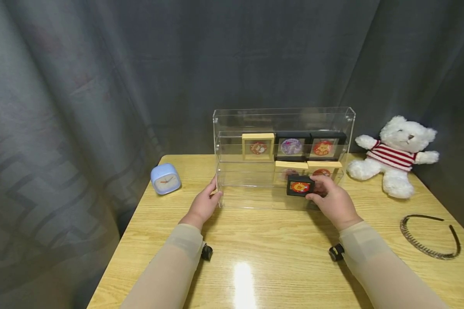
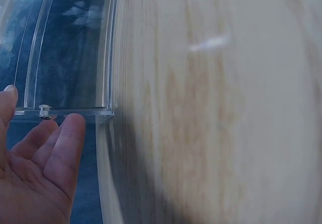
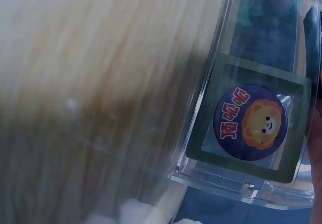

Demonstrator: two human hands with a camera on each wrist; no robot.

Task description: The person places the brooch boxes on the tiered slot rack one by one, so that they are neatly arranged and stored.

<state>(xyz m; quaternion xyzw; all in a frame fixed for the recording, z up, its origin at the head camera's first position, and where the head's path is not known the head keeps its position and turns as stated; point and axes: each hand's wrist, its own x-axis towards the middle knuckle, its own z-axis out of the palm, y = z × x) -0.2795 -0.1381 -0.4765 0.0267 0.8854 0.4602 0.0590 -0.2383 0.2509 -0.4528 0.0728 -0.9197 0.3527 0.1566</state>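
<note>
A clear acrylic display rack [image 1: 247,197] stands upright on the table with small square framed badges on its shelves. My left hand [image 1: 204,206] holds the rack's left side panel; in the left wrist view the thumb and the fingers [image 2: 65,148] lie on opposite sides of that panel. With thumb and fingers, my right hand [image 1: 334,204] grips a black framed badge [image 1: 300,186] by its right edge, in front of the lower shelf. Behind it sit two pale-framed badges, the right one [image 1: 325,166] partly hidden by my hand. A framed lion badge [image 3: 251,121] shows close in the right wrist view.
On the upper shelf are a pale-framed badge [image 1: 258,148] and two black-framed ones [image 1: 292,146]. A blue clock [image 1: 165,179] stands left of the rack. A white teddy bear [image 1: 398,154] sits to the right, with a headband [image 1: 429,251] nearer the front.
</note>
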